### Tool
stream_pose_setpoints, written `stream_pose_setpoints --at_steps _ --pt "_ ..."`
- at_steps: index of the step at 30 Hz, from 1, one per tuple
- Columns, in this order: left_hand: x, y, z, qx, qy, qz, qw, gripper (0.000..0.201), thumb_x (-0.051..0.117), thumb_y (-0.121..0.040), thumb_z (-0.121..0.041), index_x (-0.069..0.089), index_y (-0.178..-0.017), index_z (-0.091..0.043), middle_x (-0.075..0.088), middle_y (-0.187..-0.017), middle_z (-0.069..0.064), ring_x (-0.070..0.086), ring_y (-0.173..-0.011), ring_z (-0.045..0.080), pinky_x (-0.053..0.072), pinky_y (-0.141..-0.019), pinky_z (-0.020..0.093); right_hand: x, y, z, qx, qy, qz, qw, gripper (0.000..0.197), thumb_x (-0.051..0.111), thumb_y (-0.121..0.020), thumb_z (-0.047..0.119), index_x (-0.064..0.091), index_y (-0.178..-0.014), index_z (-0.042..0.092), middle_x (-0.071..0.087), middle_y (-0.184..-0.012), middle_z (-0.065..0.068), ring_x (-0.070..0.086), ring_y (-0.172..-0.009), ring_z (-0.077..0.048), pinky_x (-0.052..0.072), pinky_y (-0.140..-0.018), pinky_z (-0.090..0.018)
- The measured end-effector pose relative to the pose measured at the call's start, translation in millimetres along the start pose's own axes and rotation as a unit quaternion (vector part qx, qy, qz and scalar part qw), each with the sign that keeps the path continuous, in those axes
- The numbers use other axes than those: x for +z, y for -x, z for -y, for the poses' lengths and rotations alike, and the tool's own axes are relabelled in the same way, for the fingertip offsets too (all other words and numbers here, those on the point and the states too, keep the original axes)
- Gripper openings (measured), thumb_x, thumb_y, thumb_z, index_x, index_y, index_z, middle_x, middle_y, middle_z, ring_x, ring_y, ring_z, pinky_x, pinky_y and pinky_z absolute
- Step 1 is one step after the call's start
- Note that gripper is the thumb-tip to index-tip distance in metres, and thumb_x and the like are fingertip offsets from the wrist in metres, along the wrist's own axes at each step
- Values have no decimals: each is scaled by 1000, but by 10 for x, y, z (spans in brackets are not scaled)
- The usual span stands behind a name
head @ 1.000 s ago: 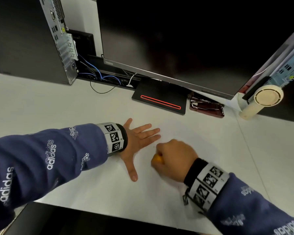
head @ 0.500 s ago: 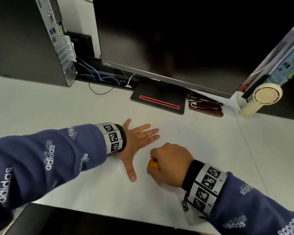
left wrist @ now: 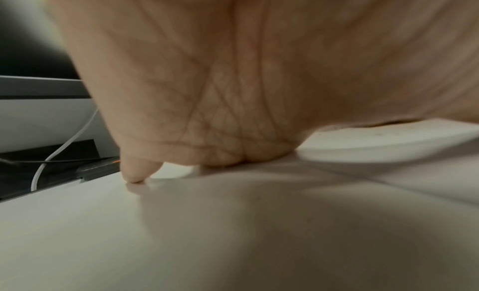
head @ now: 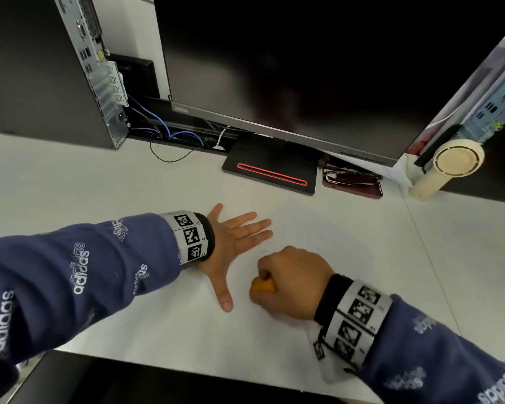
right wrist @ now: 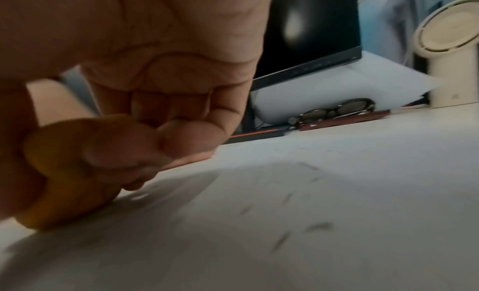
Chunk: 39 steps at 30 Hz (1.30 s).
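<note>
A white sheet of paper [head: 312,228] with faint pencil marks lies on the white desk [head: 70,185]. My left hand [head: 233,243] lies flat on the paper's left part, fingers straight and spread, thumb pointing toward me. My right hand [head: 289,281] is curled round a small orange eraser [head: 262,285] and presses it down on the paper. In the right wrist view the orange eraser [right wrist: 64,172] sits between thumb and fingers against the paper [right wrist: 285,223], beside dark pencil strokes [right wrist: 318,226]. In the left wrist view the left hand [left wrist: 233,90] fills the upper frame, pressed on the desk.
A dark monitor [head: 303,68] on a black stand with a red stripe [head: 271,173] stands behind the paper. A computer tower [head: 41,68] with blue cables is at back left. Glasses on a dark red case [head: 352,182] and a cream desk fan [head: 449,167] stand at back right.
My right hand has slid with the eraser a little toward me and leftward across the paper. The left hand has stayed flat in place.
</note>
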<state>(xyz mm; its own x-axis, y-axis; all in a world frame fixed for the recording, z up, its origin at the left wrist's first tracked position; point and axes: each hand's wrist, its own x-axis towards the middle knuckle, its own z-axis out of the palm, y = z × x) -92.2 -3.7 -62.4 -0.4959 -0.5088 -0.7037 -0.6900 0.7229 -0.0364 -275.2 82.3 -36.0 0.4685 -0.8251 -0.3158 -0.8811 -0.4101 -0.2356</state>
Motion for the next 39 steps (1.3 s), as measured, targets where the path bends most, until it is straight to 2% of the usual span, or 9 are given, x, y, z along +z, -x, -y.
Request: stream_pose_setpoints --at_steps 6,9,12,15,20,27,33,35,39 --pt "28 -22 -2 3 9 -11 1000 161 68 -45 -98 -43 -147 -41 -52 -152 -19 -43 -146 17 -16 -111 78 -222 -303 -598 163 49 -96 981 31 56 -92 48 60 -86 18 64 -85 -1 65 -81 -25 52 -68 -32" --pt "8 -6 -7 4 8 -5 1000 160 71 -49 -95 -42 -148 -40 -53 -152 -18 -44 -146 17 -19 -111 77 -112 -181 -296 91 54 -86 991 25 53 -93 39 55 -83 16 64 -84 -4 62 -77 -26 45 -63 -30" --pt "5 2 -6 2 -4 -3 1000 159 69 -49 -96 -43 -147 -41 -54 -152 -17 -44 -146 18 -19 -111 77 38 28 28 -13 6 -7 1000 30 55 -92 42 63 -82 16 64 -76 0 63 -69 -22 54 -62 -32" --pt "19 -4 -1 3 -1 -2 1000 159 69 -48 -97 -44 -146 -42 -54 -152 -17 -44 -146 18 -17 -111 78 -50 -71 -139 22 -6 -7 1000 31 59 -88 50 65 -81 20 65 -76 3 64 -72 -19 56 -66 -34" --pt "-2 20 -37 10 6 -16 1000 158 72 -53 -92 -40 -150 -38 -52 -153 -18 -42 -147 15 -17 -113 76 -210 -315 -643 150 23 -102 983 30 58 -91 50 62 -83 21 64 -81 -1 64 -78 -25 56 -71 -35" --pt "47 -33 45 11 1 -12 1000 159 69 -48 -97 -43 -147 -42 -53 -153 -17 -43 -146 19 -21 -110 77 -6 58 -117 -14 9 20 1000 30 61 -89 49 66 -87 19 66 -80 2 63 -74 -19 55 -67 -34" --pt "52 -66 17 12 4 -21 1000 161 68 -45 -98 -43 -147 -42 -53 -152 -20 -43 -146 15 -16 -111 78 -289 -225 -741 150 35 -69 986 28 62 -88 50 63 -82 23 65 -81 1 63 -77 -23 51 -66 -31" --pt "53 -64 21 13 -2 -24 1000 161 68 -46 -98 -43 -147 -41 -53 -152 -19 -43 -146 15 -16 -111 79 -239 -192 -669 127 39 -80 988 24 61 -88 45 63 -83 22 64 -81 0 64 -77 -24 54 -68 -33" --pt "35 -34 29 11 3 -17 1000 159 69 -49 -96 -41 -149 -40 -51 -154 -16 -42 -147 19 -20 -111 77 -34 64 -194 -25 -4 22 999 28 63 -85 49 67 -89 21 68 -82 4 64 -76 -18 57 -70 -36"
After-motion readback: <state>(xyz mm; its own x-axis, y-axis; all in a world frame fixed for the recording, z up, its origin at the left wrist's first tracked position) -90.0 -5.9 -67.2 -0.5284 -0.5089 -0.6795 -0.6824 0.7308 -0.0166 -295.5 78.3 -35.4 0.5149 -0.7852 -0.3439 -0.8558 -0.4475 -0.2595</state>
